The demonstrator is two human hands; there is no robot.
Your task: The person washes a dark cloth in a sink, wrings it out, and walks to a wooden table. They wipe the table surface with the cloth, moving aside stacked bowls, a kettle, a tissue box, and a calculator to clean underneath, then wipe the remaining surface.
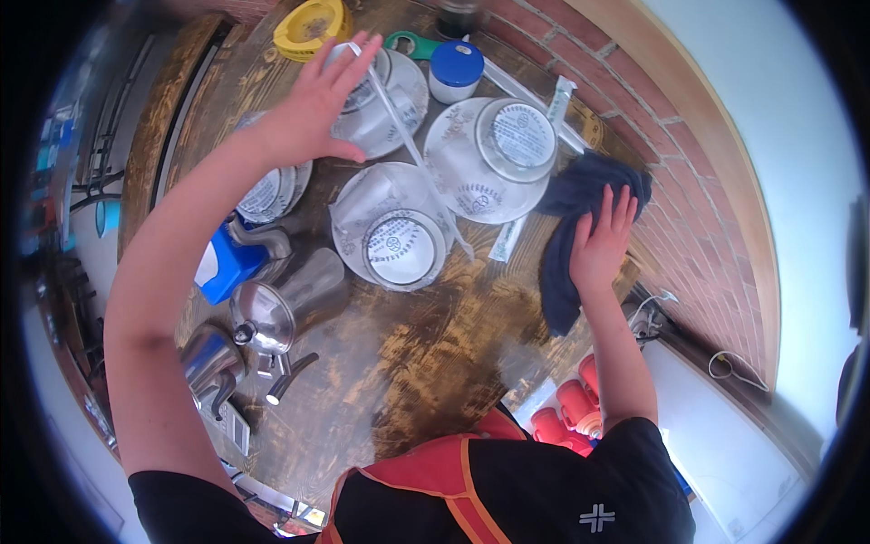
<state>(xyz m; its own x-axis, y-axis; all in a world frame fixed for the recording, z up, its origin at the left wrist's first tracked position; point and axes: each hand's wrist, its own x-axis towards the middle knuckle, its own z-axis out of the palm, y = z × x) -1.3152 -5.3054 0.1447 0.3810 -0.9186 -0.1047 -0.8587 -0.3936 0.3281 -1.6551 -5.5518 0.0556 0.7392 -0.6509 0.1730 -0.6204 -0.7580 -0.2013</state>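
Note:
My left hand is spread over a plastic-wrapped tableware set at the back of the wooden table, fingers apart at a long white strip. That strip slants down over a second wrapped set in the middle. A third wrapped set stands right of these, with a wrapped paper packet below it. My right hand lies on a dark cloth at the table's right side, palm down with the fingers slightly apart. Whether it grips the cloth is unclear.
A steel teapot, a second steel pot and a blue box stand at the left. Further back are a yellow ashtray, a blue-lidded jar and a green bottle opener. A brick wall borders the right. Red thermoses stand below.

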